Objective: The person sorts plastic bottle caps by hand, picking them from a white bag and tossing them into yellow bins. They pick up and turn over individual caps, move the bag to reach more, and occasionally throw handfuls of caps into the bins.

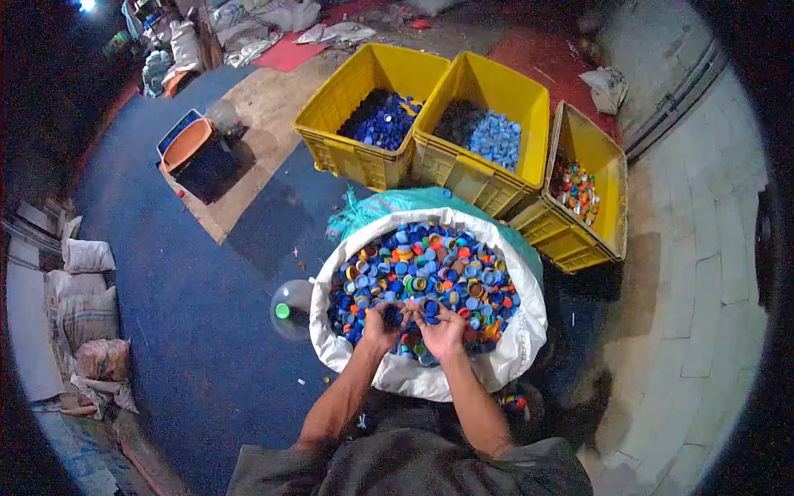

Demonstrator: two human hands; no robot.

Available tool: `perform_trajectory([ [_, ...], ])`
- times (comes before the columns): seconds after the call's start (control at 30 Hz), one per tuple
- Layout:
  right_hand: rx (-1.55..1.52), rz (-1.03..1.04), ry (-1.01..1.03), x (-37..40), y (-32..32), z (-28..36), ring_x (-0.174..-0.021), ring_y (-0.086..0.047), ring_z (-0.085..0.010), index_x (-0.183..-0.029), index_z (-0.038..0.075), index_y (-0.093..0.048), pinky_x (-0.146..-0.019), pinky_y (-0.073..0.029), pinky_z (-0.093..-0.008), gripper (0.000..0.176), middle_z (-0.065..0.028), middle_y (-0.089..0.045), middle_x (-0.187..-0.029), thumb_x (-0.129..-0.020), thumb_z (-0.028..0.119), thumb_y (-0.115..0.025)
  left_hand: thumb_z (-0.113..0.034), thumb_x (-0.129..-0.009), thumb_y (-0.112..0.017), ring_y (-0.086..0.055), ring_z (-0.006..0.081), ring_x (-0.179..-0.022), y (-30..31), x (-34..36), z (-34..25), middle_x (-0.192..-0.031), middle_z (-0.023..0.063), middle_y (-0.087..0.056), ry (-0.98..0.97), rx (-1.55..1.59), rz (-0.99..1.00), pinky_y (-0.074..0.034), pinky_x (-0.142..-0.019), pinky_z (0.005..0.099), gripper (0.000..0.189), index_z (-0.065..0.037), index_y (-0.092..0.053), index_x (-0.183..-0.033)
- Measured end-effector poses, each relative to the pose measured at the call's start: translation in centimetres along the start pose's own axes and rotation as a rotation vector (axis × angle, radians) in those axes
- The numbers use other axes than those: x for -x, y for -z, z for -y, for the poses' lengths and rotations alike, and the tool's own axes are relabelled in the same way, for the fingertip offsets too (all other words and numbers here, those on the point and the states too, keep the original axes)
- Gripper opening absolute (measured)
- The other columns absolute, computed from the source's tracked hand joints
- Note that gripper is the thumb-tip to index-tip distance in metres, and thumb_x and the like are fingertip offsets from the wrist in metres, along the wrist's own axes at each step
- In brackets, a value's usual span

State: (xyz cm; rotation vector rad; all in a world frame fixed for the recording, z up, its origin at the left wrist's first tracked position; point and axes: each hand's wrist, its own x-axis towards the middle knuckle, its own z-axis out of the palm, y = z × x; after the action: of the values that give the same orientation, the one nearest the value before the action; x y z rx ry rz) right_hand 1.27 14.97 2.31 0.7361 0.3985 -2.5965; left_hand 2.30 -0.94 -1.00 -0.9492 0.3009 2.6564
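Note:
A white sack (529,335) with a rolled rim stands open in front of me, full of bottle caps (438,264) in blue, orange, white, green and other colours. Over the near part of the caps, my left hand (384,326) is curled around dark blue caps (393,316). Close beside it on the right, my right hand (442,331) has its fingers bent around blue caps (431,311). The fingertips of both hands nearly meet. Beyond the sack, yellow crates hold dark blue caps (385,122), light blue caps (496,140) and mixed orange, red and white caps (576,190).
Three yellow crates (347,149) (467,169) (571,236) stand behind the sack. A clear container (291,310) with a green cap touches the sack's left side. A dark bin with an orange rim (186,145) is at the upper left. Filled sacks (87,310) line the left wall.

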Motion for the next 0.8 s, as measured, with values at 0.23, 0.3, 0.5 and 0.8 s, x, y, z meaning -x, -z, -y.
perform_trajectory([
  [0.23, -0.049, 0.386, 0.085, -11.1, -16.5, 5.1, -0.104, -0.051, -0.0386, -0.076, -0.005, -0.046, -0.103, -0.037, -0.0504, 0.010, -0.0229, -0.054, -0.099, -0.070, -0.001, -0.040, -0.036, -0.085, -0.055, -0.056, 0.0284, -0.084, -19.0, -2.4, -11.5, -0.097, 0.0158, -0.058, -0.299, 0.094, 0.213, -0.048, -0.080, 0.0421, 0.046, 0.006, -0.051, -0.104],
  [0.3, 0.027, 0.444, 0.057, -12.2, -21.9, 7.1, -0.124, -0.036, -0.0428, -0.072, -0.006, -0.044, -0.110, -0.025, -0.0536, 0.006, -0.0291, -0.047, -0.111, -0.067, -0.006, -0.040, -0.040, -0.083, -0.058, -0.056, 0.0303, -0.088, -23.0, -2.1, -15.0, -0.101, 0.0208, -0.057, -0.387, 0.096, 0.251, -0.046, -0.086, 0.0421, 0.058, 0.011, -0.047, -0.108],
  [0.5, 0.269, 0.360, 0.281, -9.2, -22.4, 8.4, -0.136, -0.008, -0.0444, -0.121, -0.020, -0.020, -0.113, -0.014, -0.0522, 0.059, -0.0359, -0.011, -0.141, -0.067, -0.009, -0.040, -0.033, -0.083, -0.057, -0.055, 0.0334, -0.108, -18.8, -1.8, -17.6, -0.109, 0.0246, -0.058, -0.464, -0.055, 0.138, -0.044, -0.094, 0.0432, 0.058, 0.013, -0.044, -0.116],
  [0.8, 1.179, -0.130, 0.615, -0.7, 1.7, 2.3, -0.077, -0.056, -0.0109, -0.104, -0.001, -0.055, -0.068, -0.044, -0.0260, 0.029, -0.0045, -0.061, -0.085, -0.082, 0.015, -0.066, -0.014, -0.078, -0.068, -0.054, 0.0104, -0.068, 3.8, 0.7, -5.5, -0.085, 0.0053, -0.060, -0.779, -0.767, -0.484, -0.044, -0.061, 0.0219, 0.029, 0.001, -0.058, -0.100],
])
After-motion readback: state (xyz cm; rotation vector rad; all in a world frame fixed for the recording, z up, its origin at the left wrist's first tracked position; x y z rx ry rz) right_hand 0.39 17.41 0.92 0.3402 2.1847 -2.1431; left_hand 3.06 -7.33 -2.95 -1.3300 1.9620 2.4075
